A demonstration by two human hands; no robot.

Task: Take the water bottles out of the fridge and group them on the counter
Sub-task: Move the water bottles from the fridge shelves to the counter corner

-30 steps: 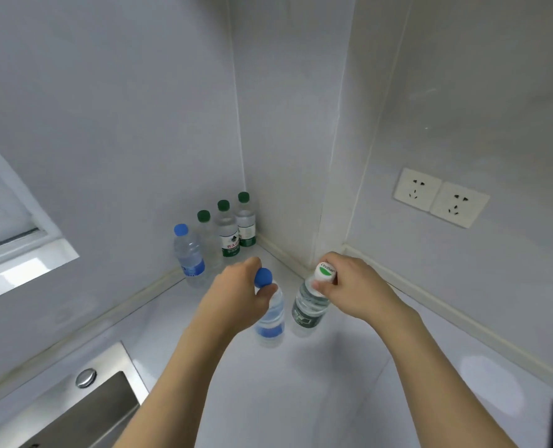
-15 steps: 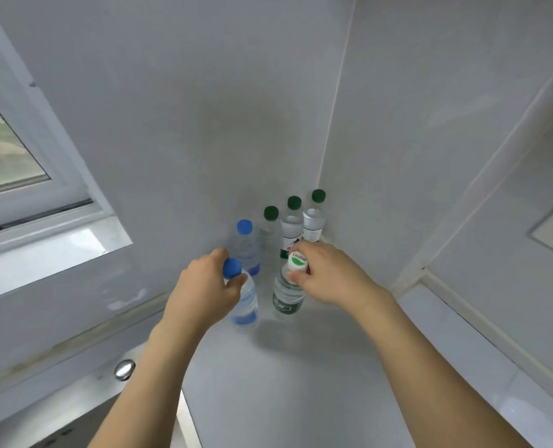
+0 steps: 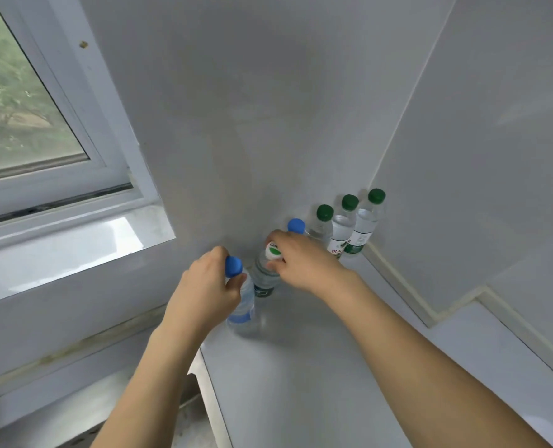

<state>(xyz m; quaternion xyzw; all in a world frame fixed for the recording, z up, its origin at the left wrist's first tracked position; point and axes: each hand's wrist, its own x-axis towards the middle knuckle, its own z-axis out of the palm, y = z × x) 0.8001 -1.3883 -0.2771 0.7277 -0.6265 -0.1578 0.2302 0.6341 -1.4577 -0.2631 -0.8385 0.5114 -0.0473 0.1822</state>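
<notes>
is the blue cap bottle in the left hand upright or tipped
Roughly upright: the left hand grips the blue-capped bottle by its neck, cap on top, base down at the counter.

Up and to the left of our hands we see a window [image 3: 26,92] with blurred greenery behind the glass, and below it a glossy white sill [image 3: 74,244]. Down by our left forearm lies a metal sink [image 3: 200,396] edge. Plain grey walls [image 3: 236,108] meet in a corner beyond our hands.
</notes>
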